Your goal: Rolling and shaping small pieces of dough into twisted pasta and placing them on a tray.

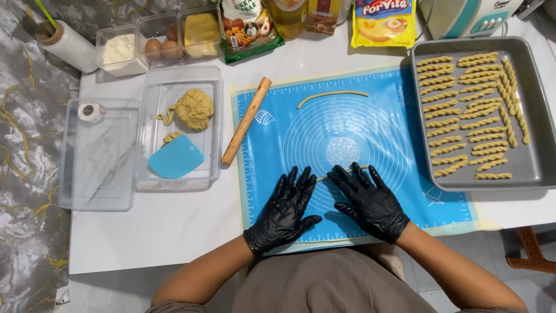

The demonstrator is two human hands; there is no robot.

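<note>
Both of my hands wear black gloves and lie flat, fingers spread, on a blue silicone baking mat (399,191). My left hand (288,207) and my right hand (368,199) press side by side on a thin rope of dough (322,177), of which only a short piece shows between them. A second, longer dough rope (332,96) lies curved at the far side of the mat. A wooden rolling pin (247,120) rests slanted on the mat's left edge.
A grey baking tray (536,168) at the right holds several twisted dough sticks. A clear tub (214,124) at the left holds a dough lump (194,108) and a blue scraper (175,157). Its lid, eggs, flour and food packets line the back.
</note>
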